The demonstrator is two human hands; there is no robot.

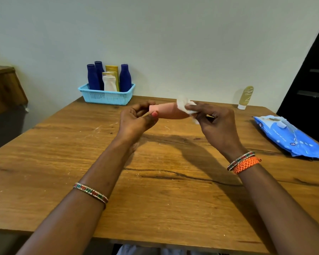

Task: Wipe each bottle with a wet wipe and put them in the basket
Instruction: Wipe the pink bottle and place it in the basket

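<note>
A pink tube-shaped bottle (167, 111) is held level above the middle of the table. My left hand (136, 119) pinches its left end. My right hand (216, 124) pinches a crumpled white wet wipe (186, 106) that is wrapped against the bottle's right end. A light blue basket (107, 97) stands at the table's far left edge, with three dark blue bottles, a white bottle and yellow bottles upright in it. A gold tube bottle (245, 97) stands on its white cap at the far right.
A blue pack of wet wipes (289, 137) lies at the right edge of the wooden table (155, 190). A wooden cabinet (4, 89) stands to the left and a dark door at the right. The wall is close behind.
</note>
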